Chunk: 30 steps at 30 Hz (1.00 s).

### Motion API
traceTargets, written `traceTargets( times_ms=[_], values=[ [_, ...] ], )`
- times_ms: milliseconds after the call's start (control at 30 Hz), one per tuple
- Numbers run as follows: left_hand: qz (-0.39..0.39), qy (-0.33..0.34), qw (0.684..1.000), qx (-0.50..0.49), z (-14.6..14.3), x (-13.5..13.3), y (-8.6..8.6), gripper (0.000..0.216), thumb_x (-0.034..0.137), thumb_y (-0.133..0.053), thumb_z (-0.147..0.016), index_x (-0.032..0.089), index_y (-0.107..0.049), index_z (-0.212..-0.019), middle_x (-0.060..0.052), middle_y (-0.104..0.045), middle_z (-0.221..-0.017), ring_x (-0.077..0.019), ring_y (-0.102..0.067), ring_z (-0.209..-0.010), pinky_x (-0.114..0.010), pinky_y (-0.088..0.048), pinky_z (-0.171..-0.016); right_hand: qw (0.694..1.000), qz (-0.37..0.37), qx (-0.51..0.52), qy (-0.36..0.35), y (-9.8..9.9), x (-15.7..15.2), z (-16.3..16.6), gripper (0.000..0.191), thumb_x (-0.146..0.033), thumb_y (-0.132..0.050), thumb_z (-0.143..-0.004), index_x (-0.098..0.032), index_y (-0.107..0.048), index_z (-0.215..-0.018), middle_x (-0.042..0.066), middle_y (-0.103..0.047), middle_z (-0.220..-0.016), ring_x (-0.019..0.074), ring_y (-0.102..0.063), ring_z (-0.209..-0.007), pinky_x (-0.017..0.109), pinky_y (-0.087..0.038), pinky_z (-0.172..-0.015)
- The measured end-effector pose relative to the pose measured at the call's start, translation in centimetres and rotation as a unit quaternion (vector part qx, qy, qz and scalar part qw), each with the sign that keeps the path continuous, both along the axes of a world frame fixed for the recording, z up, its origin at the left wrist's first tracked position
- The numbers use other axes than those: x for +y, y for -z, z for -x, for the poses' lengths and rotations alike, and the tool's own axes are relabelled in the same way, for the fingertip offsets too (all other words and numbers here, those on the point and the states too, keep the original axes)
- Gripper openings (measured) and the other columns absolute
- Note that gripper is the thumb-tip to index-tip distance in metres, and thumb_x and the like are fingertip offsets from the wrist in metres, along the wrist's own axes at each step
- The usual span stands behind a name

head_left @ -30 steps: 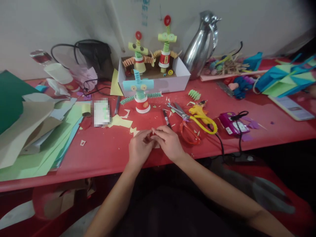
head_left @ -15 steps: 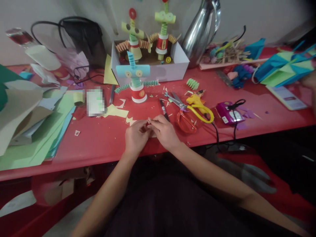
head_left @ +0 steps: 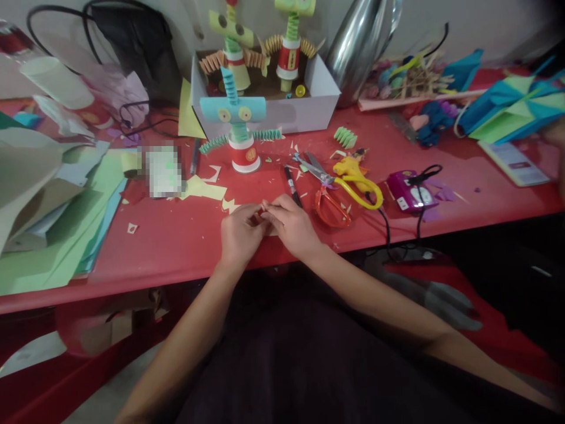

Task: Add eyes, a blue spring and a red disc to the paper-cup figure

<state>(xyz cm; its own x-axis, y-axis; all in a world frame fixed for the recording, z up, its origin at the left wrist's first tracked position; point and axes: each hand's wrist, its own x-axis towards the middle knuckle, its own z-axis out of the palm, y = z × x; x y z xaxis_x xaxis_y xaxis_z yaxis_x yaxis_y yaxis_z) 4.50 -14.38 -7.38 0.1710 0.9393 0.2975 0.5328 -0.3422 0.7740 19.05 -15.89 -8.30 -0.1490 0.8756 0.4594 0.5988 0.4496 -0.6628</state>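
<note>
My left hand and my right hand meet above the front of the red table. Their fingertips are pinched together; whatever small thing lies between them is too hidden to name. Just beyond them stands a paper-cup figure with a blue paper-roll head and folded green arms. A black marker lies behind my right hand. To its right are red-and-yellow-handled scissors and an orange-red handled tool. Yellow paper scraps lie left of my fingers.
Two similar figures stand in a white box at the back, with a steel jug beside it. Coloured paper sheets pile up at left. A purple corded device sits at right. Another person's hand shows at the right edge.
The whole view has shifted slightly, with the table's things appearing a little higher in the picture. My two hands stay pinched together in nearly the same pose.
</note>
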Motion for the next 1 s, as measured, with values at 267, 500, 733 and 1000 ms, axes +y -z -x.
traceTargets(
  times_ms=[267,500,733,1000],
  values=[
    [0.054,-0.025,0.998,0.018,0.7,0.1,0.1,0.028,0.029,-0.072,-0.076,0.021,-0.071,-0.102,-0.002,-0.071,-0.082,-0.0150,-0.061,-0.067,-0.026,-0.046,-0.061,0.998,0.000,0.063,-0.015,-0.2,-0.3,-0.4,0.036,-0.024,-0.046,-0.101,-0.027,-0.061,-0.134,0.007,-0.064,-0.112,0.0186,-0.063,-0.106,0.035,-0.053,-0.097],
    [0.075,-0.016,0.991,-0.108,1.1,-0.7,-0.8,0.032,0.039,-0.070,-0.081,0.020,-0.063,-0.107,-0.004,-0.071,-0.093,-0.0134,-0.063,-0.070,-0.026,-0.050,-0.065,0.991,-0.010,0.136,0.005,-0.6,-0.8,-0.6,0.037,-0.021,-0.046,-0.098,-0.027,-0.063,-0.130,0.009,-0.069,-0.119,0.0189,-0.066,-0.107,0.037,-0.054,-0.096],
    [0.132,-0.003,0.972,-0.195,1.5,-0.6,-0.6,0.037,0.038,-0.075,-0.076,0.019,-0.061,-0.105,-0.005,-0.070,-0.095,-0.0163,-0.067,-0.078,-0.027,-0.053,-0.069,0.975,0.071,0.211,0.002,-0.7,-0.2,0.4,0.019,-0.024,-0.061,-0.090,-0.023,-0.071,-0.105,0.006,-0.076,-0.101,0.0203,-0.073,-0.092,0.035,-0.059,-0.084],
    [0.151,0.048,0.953,-0.258,2.1,-0.4,-0.8,0.040,0.029,-0.076,-0.076,0.024,-0.068,-0.115,-0.006,-0.070,-0.108,-0.0173,-0.067,-0.090,-0.028,-0.056,-0.076,0.967,0.074,0.241,0.019,-1.1,-0.5,0.6,0.013,-0.025,-0.062,-0.088,-0.023,-0.070,-0.098,0.005,-0.075,-0.097,0.0200,-0.072,-0.090,0.036,-0.058,-0.083]
  ],
)
